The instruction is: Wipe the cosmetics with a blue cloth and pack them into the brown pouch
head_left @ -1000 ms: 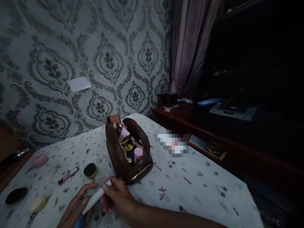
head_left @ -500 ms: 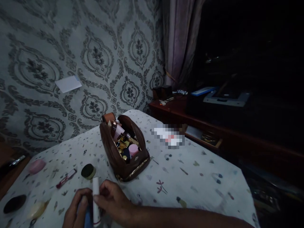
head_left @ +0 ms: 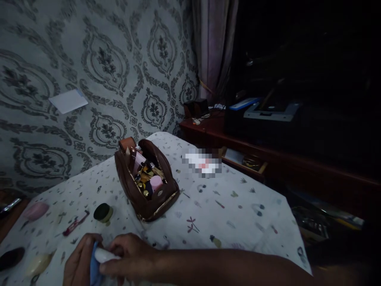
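At the bottom of the head view my right hand [head_left: 131, 254] is closed on a slim white tube [head_left: 104, 255], which lies tilted against a blue cloth [head_left: 94, 267]. My left hand [head_left: 77, 260] is wrapped round that cloth, right beside the tube. Beyond the hands stands an unzipped brown cosmetic bag [head_left: 159, 209], filled with small bottles, tubes and a pink-lidded jar [head_left: 156, 183]. A round dark-lidded jar [head_left: 103, 213] sits just past my left hand. Farther left lies a slender reddish tube [head_left: 76, 224].
Along the table's left side are a pink rounded item [head_left: 36, 211], a cream-coloured one [head_left: 38, 265] and a dark oval one [head_left: 11, 258]. A patterned white tablecloth [head_left: 226, 222] covers the table. To the right stands a dark red desk [head_left: 208, 131] with an open drawer [head_left: 245, 161].
The white tube has gone from upright to tilted, now against the blue cloth. Both hands stay together near the bottom edge. The whole view has shifted slightly.
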Tool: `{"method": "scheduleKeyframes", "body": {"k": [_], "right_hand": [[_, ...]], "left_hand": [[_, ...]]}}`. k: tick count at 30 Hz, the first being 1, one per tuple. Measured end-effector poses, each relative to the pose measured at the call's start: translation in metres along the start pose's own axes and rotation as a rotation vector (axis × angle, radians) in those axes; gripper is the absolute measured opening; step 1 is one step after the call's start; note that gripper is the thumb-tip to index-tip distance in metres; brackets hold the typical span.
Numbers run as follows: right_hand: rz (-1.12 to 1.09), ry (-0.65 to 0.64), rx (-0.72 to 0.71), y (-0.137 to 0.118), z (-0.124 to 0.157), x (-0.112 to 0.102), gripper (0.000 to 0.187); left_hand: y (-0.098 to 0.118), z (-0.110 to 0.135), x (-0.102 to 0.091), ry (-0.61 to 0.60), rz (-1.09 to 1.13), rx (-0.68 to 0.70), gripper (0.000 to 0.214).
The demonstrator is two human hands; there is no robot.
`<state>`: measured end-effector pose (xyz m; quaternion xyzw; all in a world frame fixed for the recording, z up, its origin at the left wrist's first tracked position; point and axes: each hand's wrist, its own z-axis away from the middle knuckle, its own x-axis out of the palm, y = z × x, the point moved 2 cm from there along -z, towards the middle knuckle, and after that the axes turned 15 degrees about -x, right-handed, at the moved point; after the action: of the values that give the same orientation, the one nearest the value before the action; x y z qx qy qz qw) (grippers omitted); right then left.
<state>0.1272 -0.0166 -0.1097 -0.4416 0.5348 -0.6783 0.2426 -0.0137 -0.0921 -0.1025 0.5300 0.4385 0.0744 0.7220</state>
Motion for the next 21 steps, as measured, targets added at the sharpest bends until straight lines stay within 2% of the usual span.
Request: {"method": "scheduleKeyframes", "body": {"k": [3,6,8,10,12,14,17,19,21], "right_hand": [[0.008,-0.017,-0.058,0.004,-0.003,-0.004,0.031],[0.023,-0.055,-0.064,0.007,-0.004,-0.005,0.027],[0.030,-0.097,-0.060,0.007,-0.004,-0.004,0.024],[0.086,-0.122,-0.085,0.006,-0.002,-0.004,0.020],[0.216,-0.119,-0.193,0.003,-0.001,-0.005,0.015],[0.409,-0.080,-0.372,-0.001,0.000,-0.007,0.010],[0.625,-0.029,-0.526,-0.001,0.000,-0.009,0.021],[0.706,-0.004,-0.582,0.001,-0.001,-0.011,0.031],[0.757,-0.018,-0.631,0.003,-0.003,-0.012,0.033]], "left_hand": [[0.001,-0.006,-0.002,0.015,0.100,-0.051,0.049],[0.005,-0.006,0.000,-0.054,0.196,-0.103,0.049],[0.011,-0.004,0.001,-0.098,0.230,-0.089,0.046],[0.016,-0.003,-0.001,-0.059,0.238,-0.060,0.043],[0.018,-0.002,-0.002,-0.047,0.195,-0.023,0.044],[0.016,-0.004,-0.004,-0.047,0.165,0.003,0.042],[0.009,-0.009,-0.007,-0.006,0.134,0.055,0.037],[0.005,-0.013,-0.011,0.019,0.101,0.101,0.034],[0.002,-0.015,-0.014,0.035,0.064,0.139,0.031]]}}
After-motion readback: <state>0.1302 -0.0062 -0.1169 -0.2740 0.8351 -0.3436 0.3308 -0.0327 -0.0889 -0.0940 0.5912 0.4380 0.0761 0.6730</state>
